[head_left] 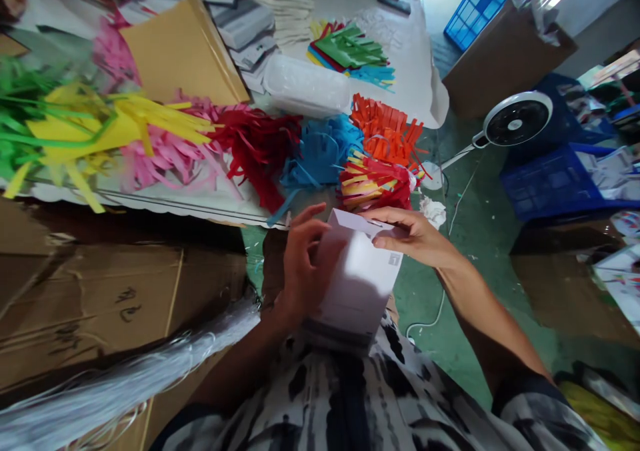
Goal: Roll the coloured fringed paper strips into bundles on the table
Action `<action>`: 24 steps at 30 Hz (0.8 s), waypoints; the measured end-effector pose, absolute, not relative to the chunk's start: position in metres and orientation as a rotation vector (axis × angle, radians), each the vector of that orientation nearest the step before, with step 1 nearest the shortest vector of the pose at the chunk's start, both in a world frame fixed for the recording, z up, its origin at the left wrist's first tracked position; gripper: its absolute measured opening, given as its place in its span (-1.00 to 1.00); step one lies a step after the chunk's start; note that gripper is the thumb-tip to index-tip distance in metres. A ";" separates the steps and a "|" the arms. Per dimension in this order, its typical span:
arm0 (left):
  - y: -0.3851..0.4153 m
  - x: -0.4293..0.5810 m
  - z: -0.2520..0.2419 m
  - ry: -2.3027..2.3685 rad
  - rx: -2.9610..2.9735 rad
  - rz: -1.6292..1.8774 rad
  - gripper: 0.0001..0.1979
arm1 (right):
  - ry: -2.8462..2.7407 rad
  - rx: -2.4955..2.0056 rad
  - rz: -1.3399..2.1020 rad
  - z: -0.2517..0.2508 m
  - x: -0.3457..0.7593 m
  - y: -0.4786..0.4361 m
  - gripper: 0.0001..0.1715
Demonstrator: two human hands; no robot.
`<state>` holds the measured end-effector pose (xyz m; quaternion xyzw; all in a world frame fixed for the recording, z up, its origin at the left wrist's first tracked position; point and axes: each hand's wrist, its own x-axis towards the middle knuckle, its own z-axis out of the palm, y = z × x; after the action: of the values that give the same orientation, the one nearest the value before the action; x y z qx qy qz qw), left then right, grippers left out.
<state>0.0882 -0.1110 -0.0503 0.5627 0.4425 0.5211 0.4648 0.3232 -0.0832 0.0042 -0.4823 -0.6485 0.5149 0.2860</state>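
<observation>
1. White, straight-sided card box [367,284] is before our tummy, near the white-topped desk [200,201].
2. Our right hand [413,234] pinches its top.
3. Our left hand [307,264] curls beside it; we can't tell its grip.

Box [367,284], gripped at top.
Right hand [419,236] pinches upper edge; left hand [307,268] at side, contact unclear. Beyond grip: fringes [323,151] on table [417,58]. Right of grip: fan [517,123].

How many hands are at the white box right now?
2: the left hand by the left side of the white box, contact unclear; the right hand on its upper right corner. No others show.
</observation>
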 end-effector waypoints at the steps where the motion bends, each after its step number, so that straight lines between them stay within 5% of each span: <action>1: -0.114 0.088 -0.053 1.101 1.529 1.262 -0.74 | -1.737 -1.293 1.371 0.003 0.321 -0.084 -0.47; 8: -0.115 0.088 -0.059 1.128 2.078 1.199 -0.73 | -1.805 -1.291 1.267 0.003 0.313 -0.093 -0.45; 24: -0.108 0.069 -0.068 0.868 1.615 1.174 -0.81 | -2.002 -1.249 0.986 0.007 0.309 -0.105 -0.55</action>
<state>0.0686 -0.1078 -0.0679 0.6573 0.3531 0.4778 0.4638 0.3089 -0.1045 0.0072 -0.4677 -0.7497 0.3691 0.2881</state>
